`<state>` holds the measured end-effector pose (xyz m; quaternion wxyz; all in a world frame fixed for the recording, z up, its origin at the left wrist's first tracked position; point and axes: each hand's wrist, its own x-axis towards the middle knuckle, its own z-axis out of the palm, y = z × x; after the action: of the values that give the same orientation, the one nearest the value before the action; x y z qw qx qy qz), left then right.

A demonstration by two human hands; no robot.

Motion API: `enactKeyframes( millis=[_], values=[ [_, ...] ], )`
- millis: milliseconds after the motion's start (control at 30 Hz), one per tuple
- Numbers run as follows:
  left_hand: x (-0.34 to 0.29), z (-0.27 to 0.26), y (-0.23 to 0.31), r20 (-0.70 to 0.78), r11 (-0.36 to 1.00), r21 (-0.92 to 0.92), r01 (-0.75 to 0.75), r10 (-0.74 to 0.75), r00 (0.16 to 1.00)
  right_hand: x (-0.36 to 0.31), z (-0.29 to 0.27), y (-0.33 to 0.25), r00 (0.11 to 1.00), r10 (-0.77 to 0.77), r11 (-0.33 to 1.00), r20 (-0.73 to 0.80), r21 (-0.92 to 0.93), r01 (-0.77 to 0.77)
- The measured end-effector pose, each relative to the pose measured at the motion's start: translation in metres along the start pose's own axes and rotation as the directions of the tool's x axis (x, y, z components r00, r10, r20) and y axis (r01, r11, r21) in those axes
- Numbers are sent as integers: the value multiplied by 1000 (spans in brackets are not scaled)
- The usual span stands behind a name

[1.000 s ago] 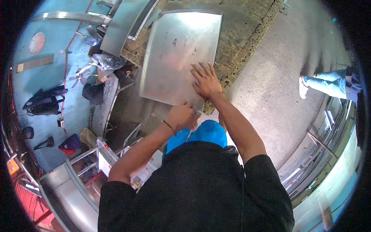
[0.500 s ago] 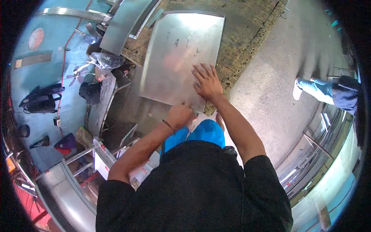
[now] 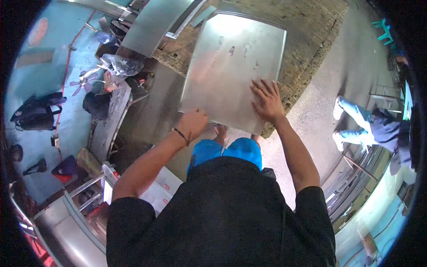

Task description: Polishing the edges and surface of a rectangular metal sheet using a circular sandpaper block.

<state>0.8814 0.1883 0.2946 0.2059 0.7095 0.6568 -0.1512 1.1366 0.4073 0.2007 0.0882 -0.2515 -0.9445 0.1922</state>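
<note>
A large square sheet of shiny metal (image 3: 231,62) with rounded corners is held in front of me, above the floor. My left hand (image 3: 192,123) grips its near left corner, fingers curled around the edge; a dark band sits on that wrist. My right hand (image 3: 267,100) lies flat on the sheet's near right part, fingers spread and touching the surface. Small scribbled marks show on the sheet. Below it I see my blue shorts and feet.
More metal sheets (image 3: 147,22) lean at the upper left beside a brick-paved strip (image 3: 311,40). A cluttered workbench (image 3: 109,111) with a plastic bag stands at left. A person in jeans (image 3: 369,127) walks at right near steel racks (image 3: 356,187).
The sheet has stayed in my hands with the same hold. The person at right has walked further along the concrete floor.
</note>
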Motion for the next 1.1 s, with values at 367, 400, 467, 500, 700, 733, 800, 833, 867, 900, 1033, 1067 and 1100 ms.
enactKeyframes(
  millis=[367,400,467,500,700,733,800,833,867,900,1033,1067,1100],
  values=[
    [9,2,-16,-114,991,-131,-39,24,993,1,-10,0,997,51,989,56,-138,-43],
    [20,25,-1,-127,993,-111,-27,13,992,7,-8,-5,998,9,993,55,-121,-2],
    [30,17,41,-89,980,-181,-84,69,994,5,-7,-8,998,40,991,43,-128,-35],
    [40,21,61,-96,974,-191,-124,107,990,5,-7,-9,999,29,992,39,-126,-24],
    [56,41,74,-179,972,-193,-136,101,979,10,-8,-8,999,-4,997,37,-79,7],
    [48,25,58,-88,985,-151,-88,75,993,4,-9,-3,999,11,997,32,-81,-9],
    [33,27,16,-130,986,-166,7,-29,991,1,-9,3,999,-38,997,-1,-66,38],
    [25,23,-5,-95,991,-137,8,-21,995,1,-6,6,999,-41,997,2,-64,41],
    [19,18,-15,-63,994,-105,5,-11,998,1,-4,6,999,-42,996,2,-76,42],
    [14,17,-11,-63,995,-103,0,-6,998,2,-3,5,999,-37,995,-1,-89,37],
    [26,25,38,-296,997,-50,-66,48,954,-2,-7,4,1000,-12,999,2,-32,13],
    [39,28,57,-368,980,-157,-126,60,928,0,-5,4,999,4,1000,39,-28,-3],
    [50,23,75,-374,969,-160,-186,115,920,1,0,5,996,37,999,78,-31,-35]
  ],
)
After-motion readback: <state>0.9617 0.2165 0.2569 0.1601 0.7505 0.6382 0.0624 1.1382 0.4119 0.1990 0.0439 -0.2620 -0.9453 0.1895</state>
